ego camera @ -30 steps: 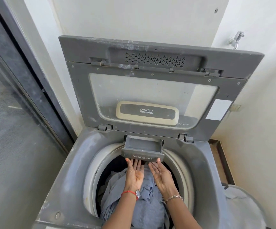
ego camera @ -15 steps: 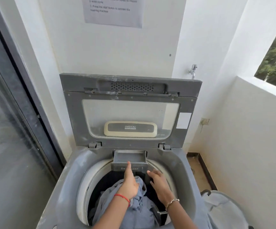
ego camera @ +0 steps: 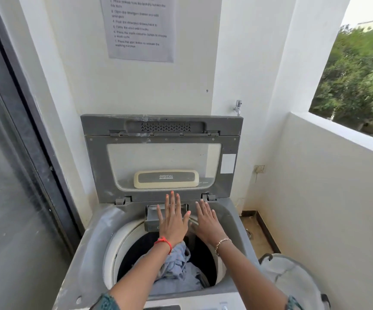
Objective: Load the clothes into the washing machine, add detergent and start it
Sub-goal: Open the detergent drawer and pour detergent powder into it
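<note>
So, left hand (ego camera: 172, 222) spreads flat, empty, over the boxy grey plastic detergent drawer (ego camera: 152, 217) jutting toward six o'clock; right hand (ego camera: 208, 223), likewise flat, at its three o'clock.

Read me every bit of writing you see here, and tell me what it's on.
"DIGITAL": beige badge on the raised lid; smaller print under it too small to read.
Wall notice: numbered steps, mostly blurred; last seems "Press the start button to activate the washing machine".
Detergent drawer label: covered by the left hand.
</note>
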Demonstrator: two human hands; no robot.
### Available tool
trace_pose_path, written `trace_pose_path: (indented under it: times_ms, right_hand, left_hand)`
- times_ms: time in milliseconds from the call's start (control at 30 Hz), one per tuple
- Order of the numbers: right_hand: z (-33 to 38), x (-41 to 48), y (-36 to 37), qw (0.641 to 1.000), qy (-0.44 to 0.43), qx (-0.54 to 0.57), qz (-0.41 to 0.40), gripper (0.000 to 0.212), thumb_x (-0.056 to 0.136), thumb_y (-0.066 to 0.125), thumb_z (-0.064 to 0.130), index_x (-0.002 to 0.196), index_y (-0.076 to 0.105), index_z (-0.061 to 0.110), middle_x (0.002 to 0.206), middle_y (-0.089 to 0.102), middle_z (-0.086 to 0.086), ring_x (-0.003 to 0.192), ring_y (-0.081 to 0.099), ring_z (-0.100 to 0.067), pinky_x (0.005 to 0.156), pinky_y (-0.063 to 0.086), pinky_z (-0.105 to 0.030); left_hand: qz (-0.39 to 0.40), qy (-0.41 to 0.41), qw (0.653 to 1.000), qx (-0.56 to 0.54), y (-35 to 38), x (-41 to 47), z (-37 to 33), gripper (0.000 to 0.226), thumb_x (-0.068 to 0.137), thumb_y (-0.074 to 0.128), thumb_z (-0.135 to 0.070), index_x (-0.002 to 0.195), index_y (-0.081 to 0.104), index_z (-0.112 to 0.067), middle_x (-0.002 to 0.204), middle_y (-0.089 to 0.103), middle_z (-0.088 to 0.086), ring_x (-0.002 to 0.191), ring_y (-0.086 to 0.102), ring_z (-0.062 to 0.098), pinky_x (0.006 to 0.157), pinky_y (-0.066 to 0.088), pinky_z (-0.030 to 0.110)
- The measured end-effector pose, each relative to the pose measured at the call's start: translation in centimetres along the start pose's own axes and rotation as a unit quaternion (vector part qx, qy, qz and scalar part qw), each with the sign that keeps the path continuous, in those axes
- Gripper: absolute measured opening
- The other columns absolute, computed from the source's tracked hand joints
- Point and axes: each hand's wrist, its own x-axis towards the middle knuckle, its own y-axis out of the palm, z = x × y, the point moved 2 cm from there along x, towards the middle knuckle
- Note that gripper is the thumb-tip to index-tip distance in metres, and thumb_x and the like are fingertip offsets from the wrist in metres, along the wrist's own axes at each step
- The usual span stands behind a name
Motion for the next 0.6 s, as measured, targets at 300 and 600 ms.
trace_pose_path:
  times_ms: [300,600]
  right_hand:
    - [-3.4,-0.3,-4.2,0.999,0.021,-0.026,-0.026,0.063,0.097,0.04,0.024,0.149,0.006,0.013,0.158,0.003,-0.011,0.145,0.009,-0.021,0.115,0.022,-0.04]
    - [-16.4,-5.5,-17.4,0.975,0.154,-0.011,-0.158,0.044,0.095,0.044,0.018,0.136,0.031,0.008,0.134,0.047,-0.013,0.117,0.051,-0.033,0.09,0.044,-0.04]
  left_hand:
    - [-0.012,0.118,0.993,-0.014,-2.0,1.6,-6.6,0.054,0.102,0.022,-0.033,0.15,0.007,-0.013,0.159,0.003,0.005,0.146,0.006,0.015,0.118,0.013,0.035]
    - [-0.014,0.219,0.958,-0.185,-4.0,5.2,-25.7,0.037,0.1,0.031,-0.031,0.131,0.043,-0.015,0.12,0.062,0.013,0.111,0.058,0.032,0.087,0.046,0.039]
